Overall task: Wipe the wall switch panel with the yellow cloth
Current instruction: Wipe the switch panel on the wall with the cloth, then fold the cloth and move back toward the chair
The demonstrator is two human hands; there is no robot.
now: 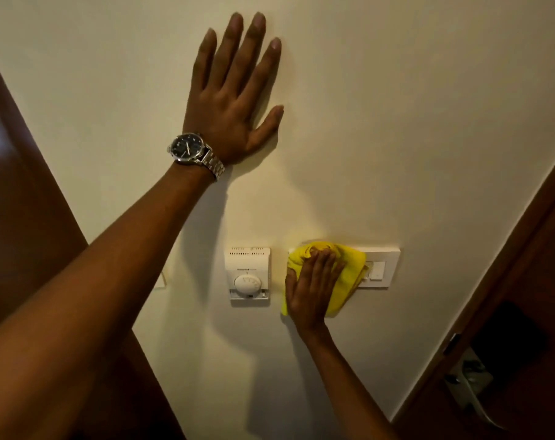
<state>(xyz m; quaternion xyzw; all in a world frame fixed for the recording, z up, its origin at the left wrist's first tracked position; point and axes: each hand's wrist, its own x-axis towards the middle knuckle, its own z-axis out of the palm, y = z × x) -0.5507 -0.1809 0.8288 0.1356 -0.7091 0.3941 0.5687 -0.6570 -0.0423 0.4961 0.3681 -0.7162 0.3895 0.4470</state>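
Note:
A white wall switch panel is mounted low on the cream wall, right of centre. A yellow cloth covers its left half, so only the right end with a rocker switch shows. My right hand presses flat on the cloth, fingers pointing up, holding it against the panel. My left hand rests flat on the bare wall well above, fingers spread, holding nothing. A metal wristwatch sits on that wrist.
A white thermostat with a round dial hangs just left of the cloth. Dark wooden door frames run along the left and right edges. A metal door handle shows at the lower right.

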